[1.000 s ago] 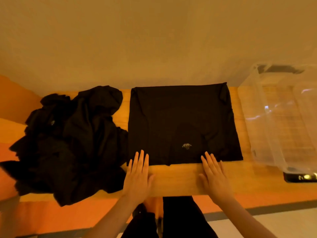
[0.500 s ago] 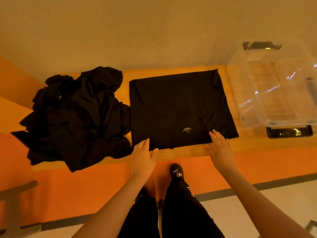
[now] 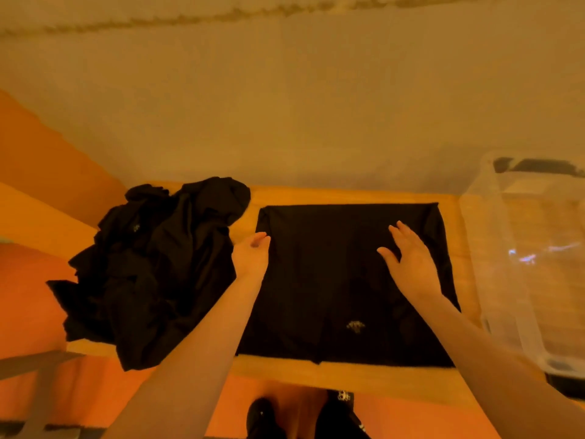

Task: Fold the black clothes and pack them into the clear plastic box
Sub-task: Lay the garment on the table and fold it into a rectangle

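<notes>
— While one black garment (image 3: 345,280) is laid flat at the centre of the tabletop (image 3: 342,193), how far can the task be judged to be?

— An early stage is suggested: a crumpled pile of black clothes (image 3: 158,264) is seen at centre left, unfolded, and nothing dark is made out inside the clear plastic box (image 3: 535,264) at the right edge.

— And the grip?

— The right hand (image 3: 411,258) is spread flat over the garment, nothing grasped. The left hand (image 3: 251,256) is curled at the garment's left edge; whether cloth is pinched cannot be told.

— What is hidden?

— The box is cut off by the frame, so part of its floor goes unseen.
</notes>
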Demonstrator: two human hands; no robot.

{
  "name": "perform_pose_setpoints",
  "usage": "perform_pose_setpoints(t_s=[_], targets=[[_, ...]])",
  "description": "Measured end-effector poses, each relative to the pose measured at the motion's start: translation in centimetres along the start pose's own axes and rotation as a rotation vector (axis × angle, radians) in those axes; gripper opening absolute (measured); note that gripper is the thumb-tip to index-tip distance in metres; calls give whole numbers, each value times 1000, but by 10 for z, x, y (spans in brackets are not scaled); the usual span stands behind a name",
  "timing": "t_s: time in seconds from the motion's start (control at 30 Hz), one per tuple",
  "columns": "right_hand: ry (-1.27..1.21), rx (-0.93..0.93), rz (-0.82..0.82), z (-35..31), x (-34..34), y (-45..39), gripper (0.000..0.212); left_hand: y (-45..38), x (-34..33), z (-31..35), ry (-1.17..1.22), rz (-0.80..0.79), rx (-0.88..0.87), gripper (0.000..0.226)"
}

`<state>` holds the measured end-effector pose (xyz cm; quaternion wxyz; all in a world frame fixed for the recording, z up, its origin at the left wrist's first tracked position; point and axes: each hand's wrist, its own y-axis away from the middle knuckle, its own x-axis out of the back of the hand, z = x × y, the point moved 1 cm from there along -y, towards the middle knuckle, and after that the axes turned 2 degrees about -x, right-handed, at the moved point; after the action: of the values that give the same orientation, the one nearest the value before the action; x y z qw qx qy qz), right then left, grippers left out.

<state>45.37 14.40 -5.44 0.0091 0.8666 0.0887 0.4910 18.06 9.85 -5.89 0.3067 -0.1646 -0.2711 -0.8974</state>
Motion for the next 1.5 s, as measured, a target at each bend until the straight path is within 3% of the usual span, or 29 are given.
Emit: perform_pose_setpoints(t_s=[0.1,0.2,0.33,0.5,0.57,0.67,0.8,0.9,0.97,1.1,1.3,1.5], targets=[[-223,-276,142,18,18,-33,43,-32,-2,4,-22,28,77,21],[-315,-494,148,47,23,-49,41,-54,-12,7,-97,-7,153,15],[-303,-625,86,63,21,-66,47,-71,-25,15,-342,17,116,20],[-260,-628,105,58,17,-91,48,-86,-31,24,-635,-12,116,26],[-302,-662,130,58,17,-99,41,-88,-33,29,-595,-43,134,19],[-541,-770,196,63,19,-114,15,-97,-36,29,-354,-68,163,20],[-786,-828,270,70,26,-121,18,-102,-38,29,109,-29,198,22],[-1009,-807,214,71,27,-120,20,-107,-40,32,112,-25,112,26],[-1135,-739,114,69,27,-119,18,-109,-45,33,83,-50,78,11],[-1020,-625,-29,74,23,-119,16,-111,-47,36,142,-61,34,28],[-845,-670,135,73,21,-125,17,-120,-43,48,43,-109,-40,22],[-823,-733,171,72,23,-130,26,-132,-34,47,60,-160,-47,30]])
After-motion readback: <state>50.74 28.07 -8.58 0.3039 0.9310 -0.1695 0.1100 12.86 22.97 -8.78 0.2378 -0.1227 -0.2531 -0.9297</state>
